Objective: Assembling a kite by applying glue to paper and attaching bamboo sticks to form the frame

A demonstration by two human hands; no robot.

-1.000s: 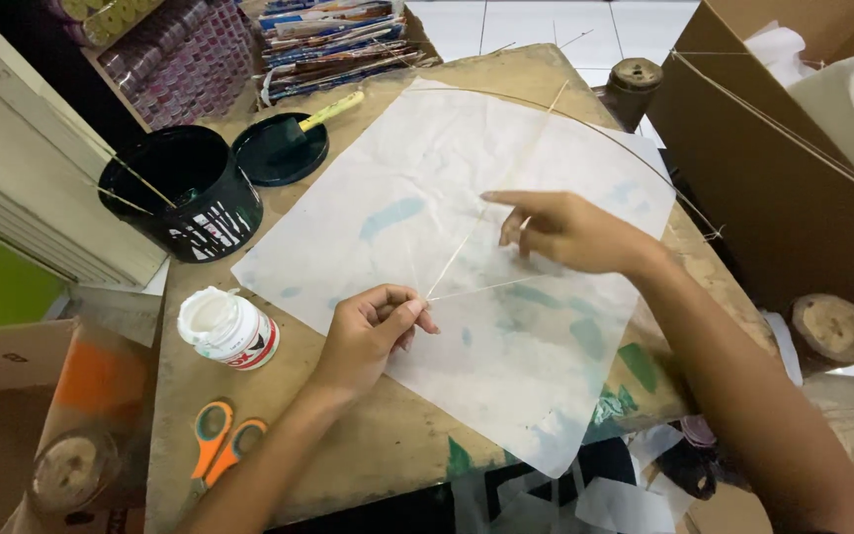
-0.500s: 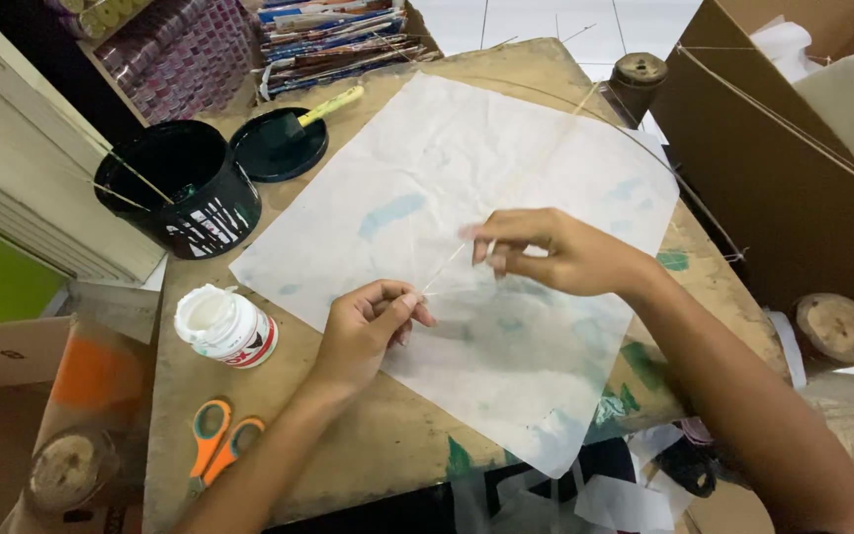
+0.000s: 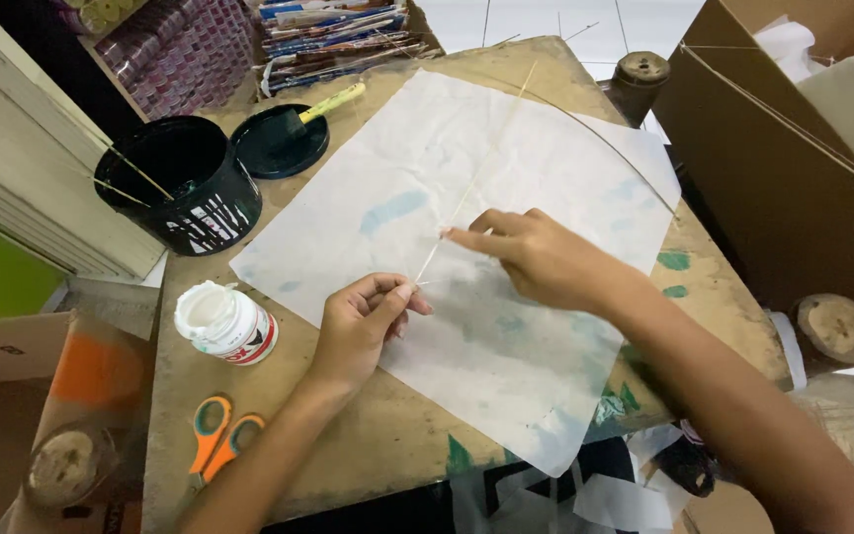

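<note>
Currently a thin pale bamboo stick [image 3: 476, 178] lies lengthwise across the square white paper sheet [image 3: 417, 198]. Left hand [image 3: 363, 321] pinches the stick's near end; right hand [image 3: 536, 257], forefinger extended, presses mid-stick. Step looks like aligning; next probably needs steady pressure.

- paper sheet [image 3: 447, 267] lies on the desk [image 3: 397, 445]
- stick [image 3: 476, 178] lies on the sheet
- glue pot [image 3: 224, 321] left of the sheet
- scissors [image 3: 219, 440] before the pot
- bucket [image 3: 185, 188] behind the pot
</note>
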